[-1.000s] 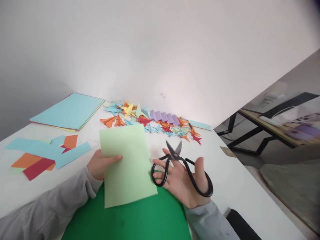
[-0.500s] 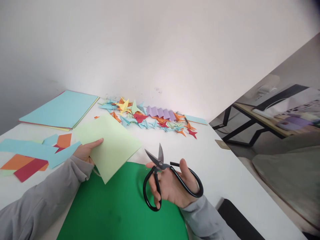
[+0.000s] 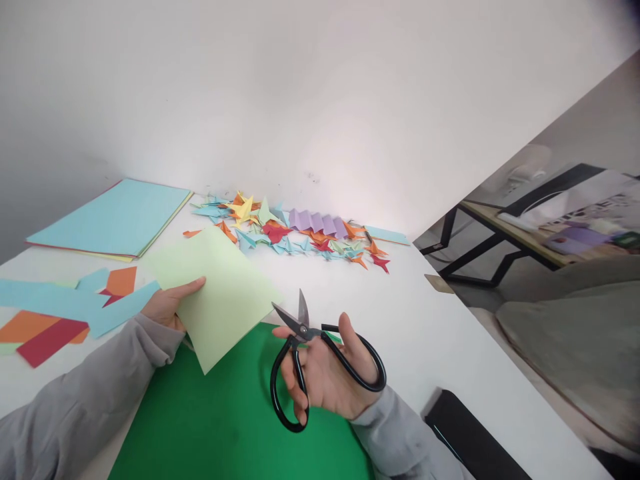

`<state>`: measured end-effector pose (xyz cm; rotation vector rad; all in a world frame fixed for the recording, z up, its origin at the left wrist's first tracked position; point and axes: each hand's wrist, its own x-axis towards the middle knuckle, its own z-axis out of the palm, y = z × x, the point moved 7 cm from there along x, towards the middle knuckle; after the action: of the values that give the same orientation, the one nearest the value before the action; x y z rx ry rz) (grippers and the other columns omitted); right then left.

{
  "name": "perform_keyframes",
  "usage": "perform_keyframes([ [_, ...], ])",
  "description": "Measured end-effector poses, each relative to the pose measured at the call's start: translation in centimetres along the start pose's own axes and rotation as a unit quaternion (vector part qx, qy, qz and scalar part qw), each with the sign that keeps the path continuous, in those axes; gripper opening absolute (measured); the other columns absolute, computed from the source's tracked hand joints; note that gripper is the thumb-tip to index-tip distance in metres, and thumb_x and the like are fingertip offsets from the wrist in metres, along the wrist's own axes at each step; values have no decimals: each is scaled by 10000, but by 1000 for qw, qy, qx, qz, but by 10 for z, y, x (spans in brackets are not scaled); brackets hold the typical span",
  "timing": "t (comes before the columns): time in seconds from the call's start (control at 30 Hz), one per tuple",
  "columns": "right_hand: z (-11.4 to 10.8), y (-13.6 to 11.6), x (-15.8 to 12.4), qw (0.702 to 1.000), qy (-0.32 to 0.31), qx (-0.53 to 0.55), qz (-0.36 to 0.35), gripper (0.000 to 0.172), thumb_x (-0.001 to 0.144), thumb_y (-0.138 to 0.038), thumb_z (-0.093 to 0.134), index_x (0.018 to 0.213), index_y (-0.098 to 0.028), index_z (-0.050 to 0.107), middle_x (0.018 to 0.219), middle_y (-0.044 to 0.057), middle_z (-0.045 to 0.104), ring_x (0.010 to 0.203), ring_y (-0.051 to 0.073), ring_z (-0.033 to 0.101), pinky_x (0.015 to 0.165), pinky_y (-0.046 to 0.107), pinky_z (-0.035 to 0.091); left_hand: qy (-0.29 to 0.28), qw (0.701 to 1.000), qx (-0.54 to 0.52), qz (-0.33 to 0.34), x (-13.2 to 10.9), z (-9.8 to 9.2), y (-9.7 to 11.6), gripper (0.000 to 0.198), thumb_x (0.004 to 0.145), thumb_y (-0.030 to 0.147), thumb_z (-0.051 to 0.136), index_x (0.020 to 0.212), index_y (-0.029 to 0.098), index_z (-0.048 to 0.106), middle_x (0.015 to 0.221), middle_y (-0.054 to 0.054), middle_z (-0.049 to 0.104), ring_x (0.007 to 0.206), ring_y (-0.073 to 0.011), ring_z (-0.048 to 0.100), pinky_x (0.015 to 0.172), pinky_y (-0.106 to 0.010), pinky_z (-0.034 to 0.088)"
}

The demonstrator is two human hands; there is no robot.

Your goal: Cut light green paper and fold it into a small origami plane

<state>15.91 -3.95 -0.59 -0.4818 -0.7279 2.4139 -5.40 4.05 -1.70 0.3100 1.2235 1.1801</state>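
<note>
My left hand (image 3: pixel 167 305) grips the left edge of a pale green paper sheet (image 3: pixel 220 293), held tilted above the table. My right hand (image 3: pixel 330 373) holds black scissors (image 3: pixel 310 360) by their big loop handles, thumb through one loop. The blades are spread and point up and left, close to the sheet's right edge but not touching it. A dark green sheet (image 3: pixel 240 420) lies flat under both hands on the white table (image 3: pixel 430 333).
A stack of coloured paper with a light blue top (image 3: pixel 113 217) lies far left. Blue, orange and red paper strips (image 3: pixel 60 310) lie at the left. Folded paper shapes and a purple pleated strip (image 3: pixel 300 230) line the wall. A black object (image 3: pixel 470 440) sits at the table's right edge.
My left hand swung the pale green sheet left and turned it slantwise. My right hand turned the scissors and drew them closer to me, blades now aimed towards the sheet.
</note>
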Motion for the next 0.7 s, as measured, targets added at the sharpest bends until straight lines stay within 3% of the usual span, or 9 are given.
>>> perform_keyframes([
  [0.33,6,2,-1,1000,-11,-7,10,936,702,-851,131,1322,-181,339,797,77,637,602,187,587,562,374,450,16,1000,-4,-12,5,-7,1,203,680,50,698,856,148,667,773,-86,730,769,-262,706,715,-355,603],
  [0.57,6,-1,2,999,-23,14,-18,936,715,-841,112,1314,-161,345,801,90,633,585,178,575,557,362,461,1,1000,6,-2,-4,2,-1,300,663,52,707,928,189,671,812,-63,737,766,-263,705,681,-351,606],
  [0.7,4,-8,2,999,-15,-4,-47,841,737,-816,79,1398,-304,172,835,66,646,571,159,564,554,350,453,-15,1000,15,-23,-12,9,-6,336,654,58,710,962,188,672,814,-65,733,701,-253,703,635,-352,605],
])
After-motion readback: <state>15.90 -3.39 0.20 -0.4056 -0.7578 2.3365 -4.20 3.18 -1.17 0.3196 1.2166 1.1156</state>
